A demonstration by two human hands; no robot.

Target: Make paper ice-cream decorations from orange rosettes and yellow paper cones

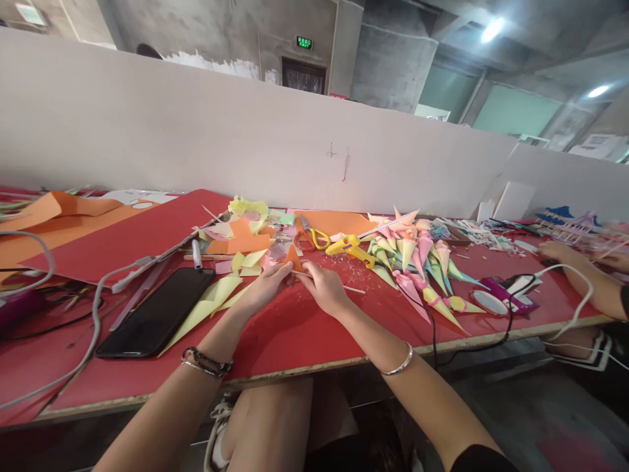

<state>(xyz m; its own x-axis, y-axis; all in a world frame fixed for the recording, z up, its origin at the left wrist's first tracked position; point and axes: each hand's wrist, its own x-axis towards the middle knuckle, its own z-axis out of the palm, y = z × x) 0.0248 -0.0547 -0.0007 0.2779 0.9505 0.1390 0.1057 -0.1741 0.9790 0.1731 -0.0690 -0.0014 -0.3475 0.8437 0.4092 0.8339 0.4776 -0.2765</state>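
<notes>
My left hand (265, 288) and my right hand (325, 288) meet above the front of the red table. Both sets of fingers pinch a small orange paper piece (293, 257), whose pointed top shows above them. A thin pale stick (354, 290) pokes out past my right hand; whether I hold it or it lies on the table is unclear. Just beyond my hands lie orange-handled scissors (305, 240) and a yellow hot glue gun (350, 248). Several pastel paper cones (417, 252) are heaped to the right. Yellow paper (216, 298) lies by my left wrist.
A black phone (160, 314) and a marker (196, 254) lie to the left, near a white cable (97, 308). A purple power strip (511, 296) and round white-rimmed disc (490, 303) are on the right. Another person's arm (584, 275) reaches in there. A white partition (236, 131) stands behind.
</notes>
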